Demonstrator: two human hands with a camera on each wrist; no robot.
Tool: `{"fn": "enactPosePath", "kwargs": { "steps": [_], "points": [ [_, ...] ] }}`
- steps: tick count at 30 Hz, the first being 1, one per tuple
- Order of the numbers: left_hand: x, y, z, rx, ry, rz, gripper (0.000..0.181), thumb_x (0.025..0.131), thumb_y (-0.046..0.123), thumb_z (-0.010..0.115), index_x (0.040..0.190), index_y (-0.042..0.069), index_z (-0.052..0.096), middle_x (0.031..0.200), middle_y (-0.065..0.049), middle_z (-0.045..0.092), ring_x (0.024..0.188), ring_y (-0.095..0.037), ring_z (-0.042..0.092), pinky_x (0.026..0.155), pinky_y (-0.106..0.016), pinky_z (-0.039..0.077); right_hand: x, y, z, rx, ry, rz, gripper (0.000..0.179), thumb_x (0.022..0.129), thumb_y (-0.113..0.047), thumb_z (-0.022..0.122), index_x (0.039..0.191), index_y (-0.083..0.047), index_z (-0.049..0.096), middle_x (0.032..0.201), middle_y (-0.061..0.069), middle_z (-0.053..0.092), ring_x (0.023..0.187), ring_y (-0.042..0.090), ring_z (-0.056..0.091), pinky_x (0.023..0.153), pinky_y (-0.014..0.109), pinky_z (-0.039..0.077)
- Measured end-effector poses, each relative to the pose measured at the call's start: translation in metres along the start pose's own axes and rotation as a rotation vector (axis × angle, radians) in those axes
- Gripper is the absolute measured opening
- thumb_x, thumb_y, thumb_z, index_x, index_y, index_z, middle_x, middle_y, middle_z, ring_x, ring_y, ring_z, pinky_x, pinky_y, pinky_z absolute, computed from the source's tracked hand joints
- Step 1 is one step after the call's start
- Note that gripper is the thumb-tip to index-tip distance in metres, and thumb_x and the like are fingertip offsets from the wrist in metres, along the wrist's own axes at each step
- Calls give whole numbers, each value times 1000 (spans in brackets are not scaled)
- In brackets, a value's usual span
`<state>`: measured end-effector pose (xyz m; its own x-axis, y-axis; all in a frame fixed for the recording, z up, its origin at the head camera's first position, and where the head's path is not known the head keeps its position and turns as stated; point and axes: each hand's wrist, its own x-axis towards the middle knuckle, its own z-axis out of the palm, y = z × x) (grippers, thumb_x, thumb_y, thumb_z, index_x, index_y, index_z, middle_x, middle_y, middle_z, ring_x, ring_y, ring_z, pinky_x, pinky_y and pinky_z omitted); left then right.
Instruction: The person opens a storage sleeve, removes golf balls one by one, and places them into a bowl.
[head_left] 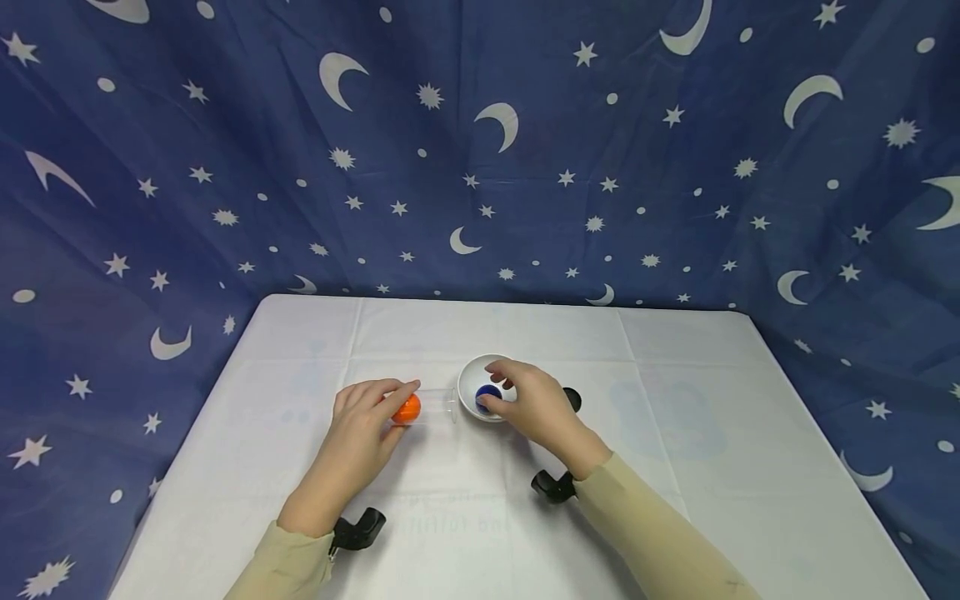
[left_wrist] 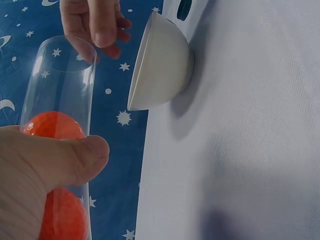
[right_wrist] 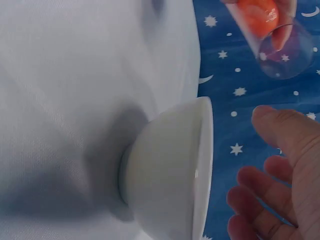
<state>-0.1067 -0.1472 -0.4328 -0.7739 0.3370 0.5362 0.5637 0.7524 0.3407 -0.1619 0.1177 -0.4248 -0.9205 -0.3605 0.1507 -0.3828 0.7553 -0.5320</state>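
A: Entry one, left side?

B: Clear tube (head_left: pixel 435 406), one, with two orange balls (left_wrist: pixel 57 124) sitting inside. The left hand (head_left: pixel 358 421) is gripping it, thumb and fingers curling round the wall.

A: Reason for the sideways hold?

B: By judgement, it is keeping the balls in a row and presenting the rim to the other hand; the far end is pointing towards the white bowl (left_wrist: pixel 162 65).

A: Entry two, right side?

B: Right hand (head_left: pixel 543 408), hovering over the bowl, half open, its fingers bending loosely and holding nothing.

A: The blue ball (head_left: pixel 486 393)?

B: Lying inside the bowl, near the thumb. The curved wall is presumably stopping it rolling away.

A: And the bowl?

B: Standing upright on the white surface (head_left: pixel 450 333), near the tube's end, probably for a short reach.

A: Remainder?

B: Dark round thing (head_left: pixel 573 400), partly hiding behind the right hand; its kind is escaping me.
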Motion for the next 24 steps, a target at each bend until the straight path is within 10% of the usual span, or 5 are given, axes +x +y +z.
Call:
{"fn": "enactPosePath", "kwargs": {
  "steps": [12, 24],
  "points": [
    [1, 3, 4, -9, -7, 20, 65, 67, -1, 85, 127, 12, 64, 114, -7, 61, 108, -30, 53, 96, -46, 31, -17, 2, -6, 346, -10, -28, 53, 81, -46, 75, 121, -13, 65, 103, -1, 68, 90, 14, 62, 82, 40, 51],
    [3, 4, 7, -14, -11, 29, 65, 67, 1, 86, 127, 12, 64, 114, -7, 61, 106, -30, 53, 95, -48, 32, -26, 1, 6, 473, -62, -13, 50, 79, -44, 78, 122, -21, 63, 106, -6, 67, 89, 8, 61, 82, 38, 51]
  ]
}}
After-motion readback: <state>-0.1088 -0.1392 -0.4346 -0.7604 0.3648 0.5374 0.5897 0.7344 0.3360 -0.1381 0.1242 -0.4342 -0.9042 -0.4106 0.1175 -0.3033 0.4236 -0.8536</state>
